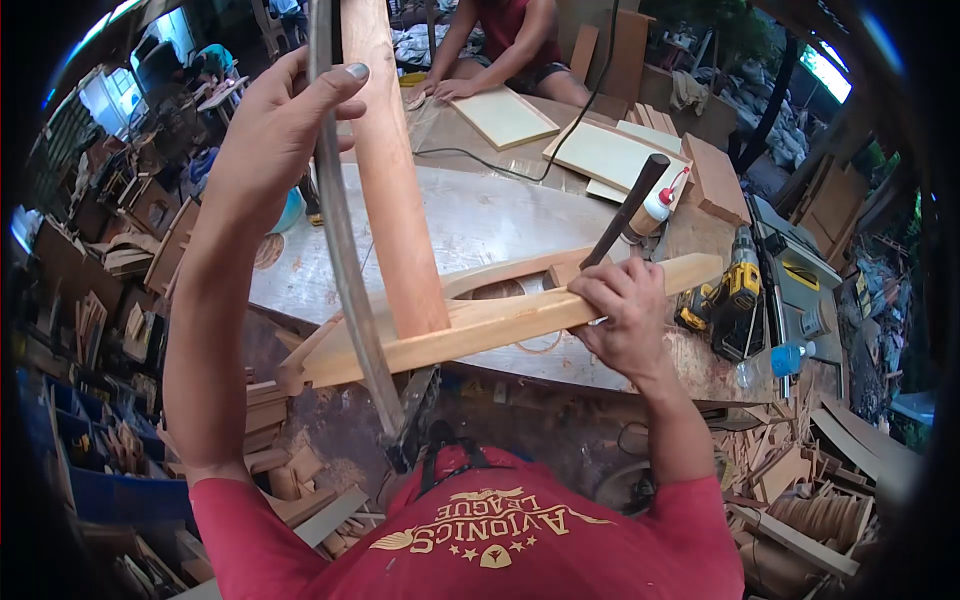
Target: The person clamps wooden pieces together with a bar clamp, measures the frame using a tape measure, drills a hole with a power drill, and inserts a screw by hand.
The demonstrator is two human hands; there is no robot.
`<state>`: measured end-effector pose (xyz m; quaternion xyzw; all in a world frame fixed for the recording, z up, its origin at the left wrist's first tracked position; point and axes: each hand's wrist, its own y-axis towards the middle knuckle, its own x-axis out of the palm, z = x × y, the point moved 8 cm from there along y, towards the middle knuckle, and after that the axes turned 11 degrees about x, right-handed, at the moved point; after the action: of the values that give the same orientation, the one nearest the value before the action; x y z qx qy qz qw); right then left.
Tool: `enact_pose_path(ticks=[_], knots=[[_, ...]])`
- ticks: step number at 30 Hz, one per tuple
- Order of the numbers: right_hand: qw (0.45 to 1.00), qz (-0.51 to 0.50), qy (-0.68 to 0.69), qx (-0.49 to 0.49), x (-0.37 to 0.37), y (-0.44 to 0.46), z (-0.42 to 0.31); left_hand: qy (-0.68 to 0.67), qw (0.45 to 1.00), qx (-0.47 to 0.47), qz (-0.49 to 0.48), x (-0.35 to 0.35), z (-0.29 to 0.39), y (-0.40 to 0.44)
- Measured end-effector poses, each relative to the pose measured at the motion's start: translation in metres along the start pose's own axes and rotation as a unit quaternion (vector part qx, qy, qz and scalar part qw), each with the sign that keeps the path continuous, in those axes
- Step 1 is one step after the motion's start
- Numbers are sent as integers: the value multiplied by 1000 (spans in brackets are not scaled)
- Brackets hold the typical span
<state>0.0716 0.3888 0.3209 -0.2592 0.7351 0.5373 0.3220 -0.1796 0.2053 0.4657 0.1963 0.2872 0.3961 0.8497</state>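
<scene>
My left hand [290, 115] is raised at the upper left, closed loosely around a long metal bar [345, 220], its thumb across the front. The bar runs down past the wood to a dark clamp end [405, 445]. Beside it a broad wooden board [395, 190] rises away from me, its near end against a shaped wooden frame [470, 335]. My right hand [620, 310] grips the frame's near rail toward its right end, fingers over the top edge. A dark rod-like handle [630, 205] slants up just beyond those fingers; its lower end is hidden.
A worktable [470, 215] lies under the frame. On its right are a yellow drill [740, 275], a glue bottle [660, 205] and a blue-capped bottle [790, 358]. Pale panels [610, 155] lie at the back, near another person [510, 45]. Wood scraps [800, 480] pile around the floor.
</scene>
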Motion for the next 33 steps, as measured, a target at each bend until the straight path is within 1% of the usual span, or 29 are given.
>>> enact_pose_path(ticks=[2,3,4,6,10,12,14,15,17,19,22,24,29,32,33], knots=[[1000,-3,8,4,-1,-27,0,-50,998,-13,18,19,11,-17],[1000,0,24,5,-1,-41,1,-57,997,5,45,21,25,-30],[1000,-3,22,9,1,-53,3,-11,994,48,94,21,42,-42],[1000,-17,17,13,4,-78,3,45,992,63,96,22,52,-73],[999,-28,13,26,21,-120,6,11,982,68,175,45,74,-139],[997,-59,6,41,36,-136,8,35,979,65,190,54,72,-169],[996,-74,0,54,55,-142,16,51,978,50,194,65,62,-200],[994,-95,7,56,64,-144,20,46,977,59,199,74,55,-214],[995,-92,-2,48,93,-152,31,22,976,75,203,87,32,-239],[993,-103,-12,51,118,-160,43,19,977,49,205,98,7,-263],[989,-134,-28,57,151,-166,52,2,968,10,251,108,-23,-279],[987,-145,-49,56,171,-165,58,-1,968,9,251,112,-46,-291],[986,-155,-10,57,175,-156,65,43,974,41,217,119,-50,-289],[981,-179,-13,73,173,-154,69,19,972,41,229,121,-61,-287],[981,-178,-14,77,178,-154,71,-6,966,27,256,118,-66,-288]])
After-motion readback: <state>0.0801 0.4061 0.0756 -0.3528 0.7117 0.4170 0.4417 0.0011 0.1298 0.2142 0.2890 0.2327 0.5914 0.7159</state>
